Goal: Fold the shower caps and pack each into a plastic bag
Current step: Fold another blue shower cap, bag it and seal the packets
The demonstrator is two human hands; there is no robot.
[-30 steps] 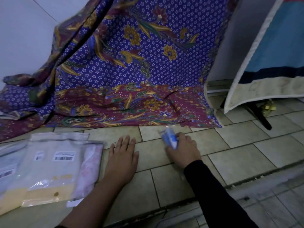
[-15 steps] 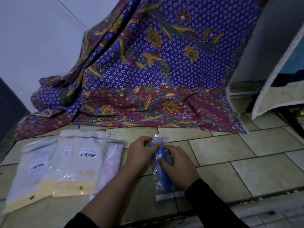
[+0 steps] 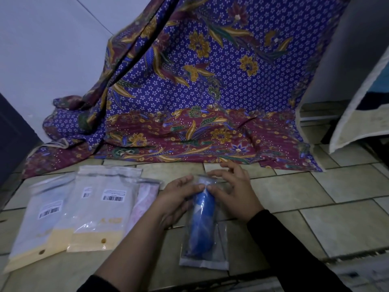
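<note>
A clear plastic bag [image 3: 205, 257] lies on the tiled floor in front of me with a rolled blue shower cap [image 3: 203, 222] inside it. My left hand [image 3: 179, 199] grips the bag's upper part from the left, thumb and fingers pinching near the top. My right hand [image 3: 233, 190] holds the same end from the right, thumb on the bag and the other fingers spread above its open mouth. The bag's bottom seam points toward me.
Several packed bags with barcode labels [image 3: 96, 209] lie overlapping on the floor at the left. A purple and red floral cloth [image 3: 200, 98] hangs down and spreads over the floor behind. A padded cover [image 3: 357, 114] leans at the right.
A second ago my left hand lay flat on the floor and my right held the blue cap alone. Both hands now hold the bag with the cap pushed deeper inside.
</note>
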